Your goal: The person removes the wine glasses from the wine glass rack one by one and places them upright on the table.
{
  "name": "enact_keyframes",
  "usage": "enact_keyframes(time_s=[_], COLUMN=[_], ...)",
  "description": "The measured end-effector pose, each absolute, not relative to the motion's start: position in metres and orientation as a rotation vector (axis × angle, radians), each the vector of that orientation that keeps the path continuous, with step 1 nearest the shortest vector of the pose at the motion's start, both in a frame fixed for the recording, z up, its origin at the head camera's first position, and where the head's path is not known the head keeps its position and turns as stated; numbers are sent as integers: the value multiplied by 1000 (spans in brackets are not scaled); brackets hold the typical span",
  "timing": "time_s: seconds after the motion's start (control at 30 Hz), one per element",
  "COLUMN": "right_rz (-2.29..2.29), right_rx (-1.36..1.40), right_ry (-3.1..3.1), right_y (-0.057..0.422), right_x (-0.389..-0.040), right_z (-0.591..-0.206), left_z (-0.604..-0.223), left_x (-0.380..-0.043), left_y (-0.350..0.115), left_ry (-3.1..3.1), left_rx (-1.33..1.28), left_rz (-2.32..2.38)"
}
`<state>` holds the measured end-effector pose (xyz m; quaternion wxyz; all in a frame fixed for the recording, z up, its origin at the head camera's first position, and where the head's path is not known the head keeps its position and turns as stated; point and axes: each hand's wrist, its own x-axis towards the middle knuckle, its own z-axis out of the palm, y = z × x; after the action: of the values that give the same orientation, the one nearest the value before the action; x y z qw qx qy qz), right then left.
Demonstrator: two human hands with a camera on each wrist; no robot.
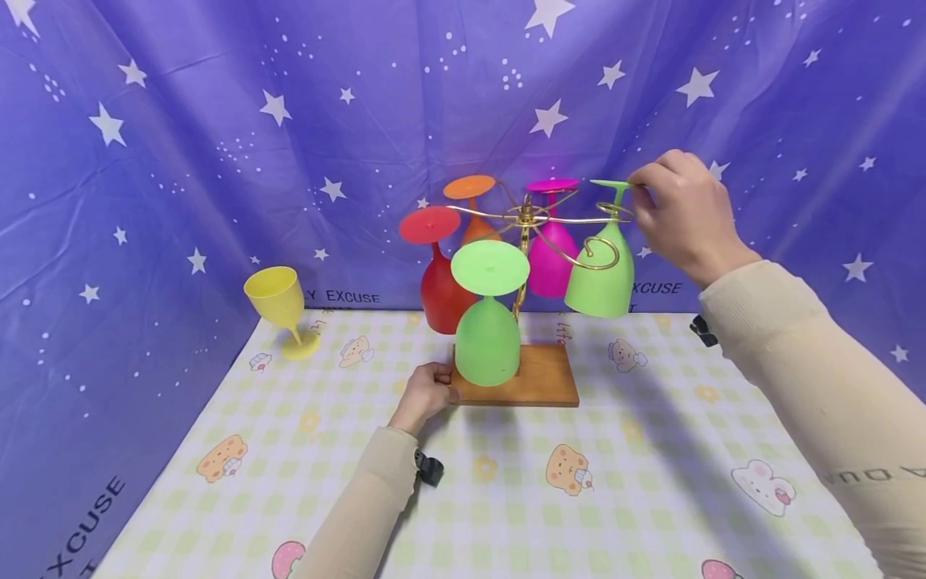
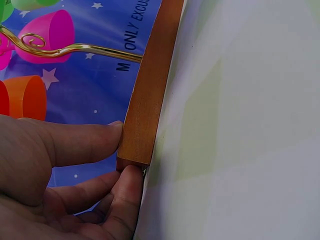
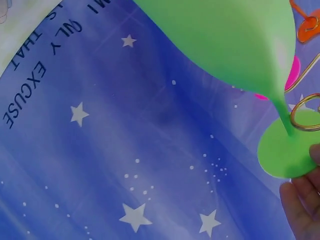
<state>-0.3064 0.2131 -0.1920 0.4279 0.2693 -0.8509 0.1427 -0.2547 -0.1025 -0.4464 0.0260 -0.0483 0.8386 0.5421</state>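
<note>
In the head view my right hand [image 1: 687, 213] pinches the foot of a green goblet [image 1: 604, 277], which hangs upside down at the right of a gold wire rack [image 1: 526, 215]. The right wrist view shows the goblet's round foot [image 3: 282, 150] between thumb and fingers, with a wire loop beside the stem. My left hand [image 1: 425, 396] holds the front left corner of the rack's wooden base [image 1: 542, 378]; thumb on top, fingers at the edge in the left wrist view. Other upturned goblets hang there: red [image 1: 443, 293], orange [image 1: 477, 225], magenta [image 1: 553, 261] and a second green goblet [image 1: 488, 346] in front.
A yellow goblet [image 1: 275, 296] stands upright at the table's back left. A checked cloth [image 1: 506, 515] with cartoon animals covers the table. Behind it hangs a blue curtain [image 1: 405, 96] with white stars. An open-ended wire hook [image 1: 604, 256] curls in front of the right-hand goblet.
</note>
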Motion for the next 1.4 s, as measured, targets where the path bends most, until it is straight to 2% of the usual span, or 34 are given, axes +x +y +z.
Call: enact_keyframes(time_s=[0.7, 1.4], right_rz=[408, 462], right_rx=[625, 585], right_ry=[-1961, -2023], right_y=[250, 251], right_x=[-283, -256], right_z=[-225, -302], left_z=[-447, -436], left_x=[-255, -246], left_y=[-102, -102], left_ry=[2609, 2583], left_rx=[-150, -135], left_rz=[1644, 1677])
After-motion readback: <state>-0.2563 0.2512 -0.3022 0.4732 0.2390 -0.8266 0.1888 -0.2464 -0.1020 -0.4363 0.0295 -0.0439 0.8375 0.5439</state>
